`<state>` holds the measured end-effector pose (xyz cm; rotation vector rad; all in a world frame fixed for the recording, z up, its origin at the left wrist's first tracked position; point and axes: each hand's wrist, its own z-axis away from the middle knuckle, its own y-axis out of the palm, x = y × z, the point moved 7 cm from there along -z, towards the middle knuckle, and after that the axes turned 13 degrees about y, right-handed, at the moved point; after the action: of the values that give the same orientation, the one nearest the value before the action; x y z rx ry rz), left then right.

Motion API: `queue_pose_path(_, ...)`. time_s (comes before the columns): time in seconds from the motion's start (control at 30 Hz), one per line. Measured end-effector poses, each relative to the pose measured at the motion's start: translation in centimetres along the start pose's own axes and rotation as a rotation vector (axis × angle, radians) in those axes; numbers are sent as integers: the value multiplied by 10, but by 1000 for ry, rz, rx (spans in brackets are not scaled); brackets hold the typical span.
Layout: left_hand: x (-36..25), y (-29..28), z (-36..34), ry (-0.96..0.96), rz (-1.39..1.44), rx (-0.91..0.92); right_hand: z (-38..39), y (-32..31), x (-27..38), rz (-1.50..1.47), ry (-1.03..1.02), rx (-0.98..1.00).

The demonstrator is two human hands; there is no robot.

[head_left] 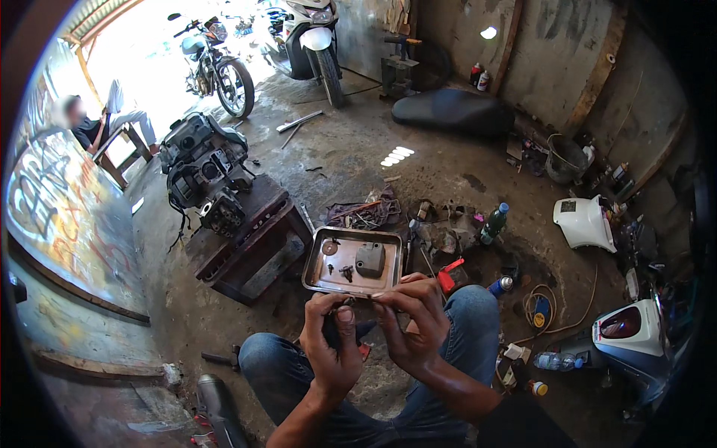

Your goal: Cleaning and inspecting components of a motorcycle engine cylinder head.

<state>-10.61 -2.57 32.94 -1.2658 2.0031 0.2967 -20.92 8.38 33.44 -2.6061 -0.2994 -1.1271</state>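
Observation:
Just in front of my knees, both hands are raised close together at the near edge of a metal tray [320, 278]. My left hand [332, 343] is closed, thumb against fingers, on a small dark part [348, 302] that the fingers mostly cover. With its fingertips pinched, my right hand [415, 322] meets the same spot from the other side; what it grips is too small and hidden to name. Inside the tray lie a grey block-shaped metal cover [370, 259], a round disc [329, 247] and several small dark parts [346, 273].
An engine [209, 168] sits on a dark wooden stand [254, 257] to the left. Tools on a cloth [364, 213], a green bottle [494, 224] and a spray can [501, 286] surround the tray. Farther off are motorcycles [317, 45], a black seat [453, 113] and a seated person [93, 131].

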Motion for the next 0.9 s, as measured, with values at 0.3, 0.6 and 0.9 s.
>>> queue_pose_path(0.3, 10, 3, 11, -244, 212, 16, -2, -11, -7, -17, 7, -39)
queue_pose_path(0.6, 9, 15, 17, -577, 612, 93, -6, -9, -6, -9, -36, 6)
queue_pose_path(0.9, 16, 16, 20, -565, 466, 179, -9, -4, 4, 60, -114, 51)
